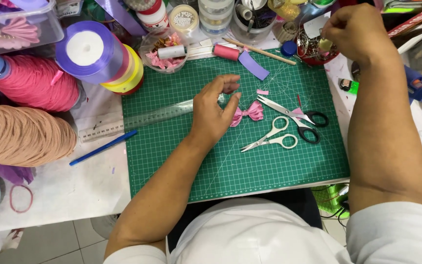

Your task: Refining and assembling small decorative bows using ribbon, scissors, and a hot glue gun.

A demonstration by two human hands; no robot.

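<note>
**Left grip pinched over pink bow, right hand in red container**

Grip of the left hand (214,110) was closed thumb-to-fingertip, holding something too small to make out, hovering just beside the pink ribbon bow (248,113) on the green cutting mat (230,161). Bow lay flat near mat centre, touching the hand's edge. Right hand (352,30) was curled shut over the red container (313,51) at the mat's far right corner; what it pinched, cannot tell.

Around: white-handled scissors (273,137) and black-handled scissors (296,116) lay crossed just right of the bow. Small pink scrap (262,92) sat above them. Clear ruler (142,117) ran from the table onto the mat, partly behind the left hand. Blue pen (102,147) lay at the mat's left edge. Purple ribbon strip (253,65), red thread spool (226,52) and wooden stick (260,52) sat along the top edge. Ribbon rolls (98,56), pink yarn cone (35,83) and tan yarn cone (23,136) crowded the left of the table (64,190).
</note>
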